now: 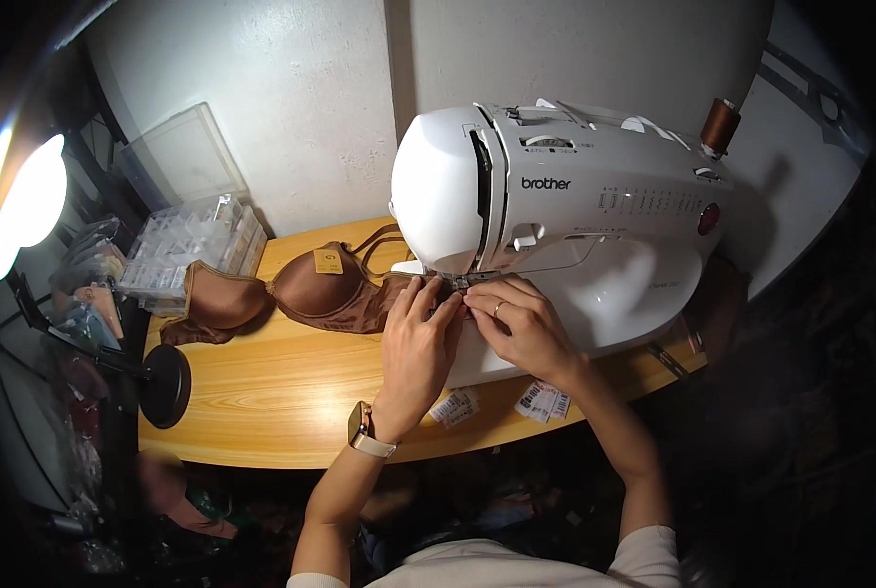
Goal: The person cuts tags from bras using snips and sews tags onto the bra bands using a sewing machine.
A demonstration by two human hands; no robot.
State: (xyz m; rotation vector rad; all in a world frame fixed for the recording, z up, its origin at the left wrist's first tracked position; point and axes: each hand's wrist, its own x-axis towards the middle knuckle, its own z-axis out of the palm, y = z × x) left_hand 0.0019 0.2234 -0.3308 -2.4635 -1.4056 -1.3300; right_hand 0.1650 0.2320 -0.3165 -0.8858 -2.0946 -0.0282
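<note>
Your left hand (420,338), fingers half bent, touched the bra (322,286), which ran from table (262,392) to machine (565,211); your right hand (518,319) bent nearly closed; whether either gripped, I could not tell; keeping the bra flat, fingertips guarded, seemed wise.

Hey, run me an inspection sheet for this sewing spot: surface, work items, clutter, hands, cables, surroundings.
Surface: wood-grain table with a curved front edge.
Work items: white sewing machine, brown thread spool on top; brown bra lies to its left, yellow tag on one cup.
Clutter: printed labels near the front edge; clear plastic boxes at the back left.
Hands: left hand and right hand close together by the needle area; exact grip hidden.
Cables: nothing seen; dark areas can't be judged.
Surroundings: lit lamp at left, pale wall behind.
</note>
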